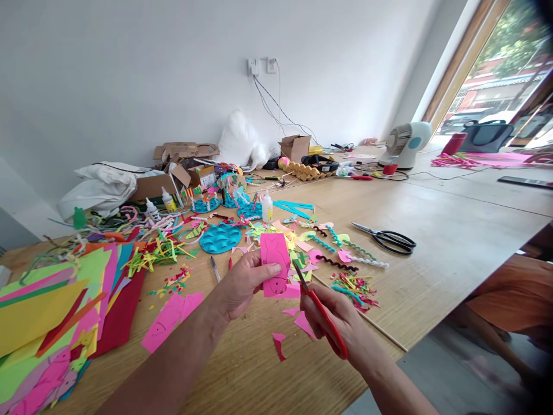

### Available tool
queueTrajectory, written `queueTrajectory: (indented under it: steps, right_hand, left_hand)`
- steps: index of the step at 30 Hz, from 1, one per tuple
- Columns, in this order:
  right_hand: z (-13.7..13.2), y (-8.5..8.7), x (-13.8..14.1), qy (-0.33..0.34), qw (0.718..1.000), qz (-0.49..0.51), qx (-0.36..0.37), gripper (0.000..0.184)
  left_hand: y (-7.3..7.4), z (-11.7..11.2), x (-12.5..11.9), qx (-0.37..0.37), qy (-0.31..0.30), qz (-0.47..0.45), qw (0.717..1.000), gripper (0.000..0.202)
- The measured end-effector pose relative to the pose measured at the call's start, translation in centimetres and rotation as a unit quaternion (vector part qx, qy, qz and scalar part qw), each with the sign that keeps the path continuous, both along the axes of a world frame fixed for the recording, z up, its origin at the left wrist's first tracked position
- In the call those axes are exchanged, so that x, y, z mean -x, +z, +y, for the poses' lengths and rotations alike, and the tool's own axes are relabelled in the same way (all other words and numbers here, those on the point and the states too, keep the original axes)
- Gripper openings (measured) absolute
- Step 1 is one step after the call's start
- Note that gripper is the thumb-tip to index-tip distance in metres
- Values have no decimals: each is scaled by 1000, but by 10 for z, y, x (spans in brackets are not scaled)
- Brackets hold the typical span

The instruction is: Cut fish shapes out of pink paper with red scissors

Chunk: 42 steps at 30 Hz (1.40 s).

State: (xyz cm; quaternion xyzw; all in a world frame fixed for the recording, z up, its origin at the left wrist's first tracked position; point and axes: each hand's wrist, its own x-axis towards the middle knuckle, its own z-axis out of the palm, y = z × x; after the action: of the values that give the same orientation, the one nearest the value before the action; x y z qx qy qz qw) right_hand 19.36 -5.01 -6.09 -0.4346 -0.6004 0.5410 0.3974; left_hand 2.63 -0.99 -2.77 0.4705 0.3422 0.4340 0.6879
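Note:
My left hand [248,281] pinches a piece of pink paper [273,253] by its left side, thumb on top. A fish outline is drawn on the paper, with the head toward me. In my right hand [330,317] is a pair of red-handled scissors [325,323], its blades slightly apart and pointing toward the paper's right edge. Whether the blades touch the paper I cannot tell. Pink paper scraps [305,325] lie on the table below the scissors. Left of my left forearm rests another pink sheet [166,323] with a fish drawn on it.
Coloured paper sheets [47,314] and cut pink fish [47,383] cover the left side. Black-handled scissors [391,240], a thin wooden stick [380,330], a glue bottle [267,207] and a blue scalloped disc [220,237] lie around. A fan [406,144] stands behind. Another person's leg [510,288] shows at right.

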Motion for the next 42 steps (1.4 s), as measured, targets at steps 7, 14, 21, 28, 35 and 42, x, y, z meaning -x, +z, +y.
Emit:
queueTrajectory:
  steps: [7, 14, 21, 28, 35, 42]
  right_hand:
    - [-2, 2, 1, 13, 1000, 4, -18, 38]
    - [-2, 2, 1, 20, 1000, 4, -15, 39]
    - [-4, 8, 0, 46, 999, 3, -12, 40]
    - [-5, 3, 3, 33, 998, 53, 30, 40]
    - [-11, -7, 9, 14, 994, 94, 50, 44]
    - [-11, -20, 11, 25, 988, 147, 31, 40]
  left_hand:
    - [-1, 0, 0, 11, -11, 5, 1000, 19]
    - [-2, 0, 1, 10, -32, 23, 999, 20]
    - [-1, 0, 0, 19, -28, 36, 999, 22]
    - [1, -3, -5, 6, -10, 46, 999, 23]
    - [2, -8, -11, 2, 12, 55, 998, 24]
    - [3, -9, -12, 7, 11, 55, 998, 23]
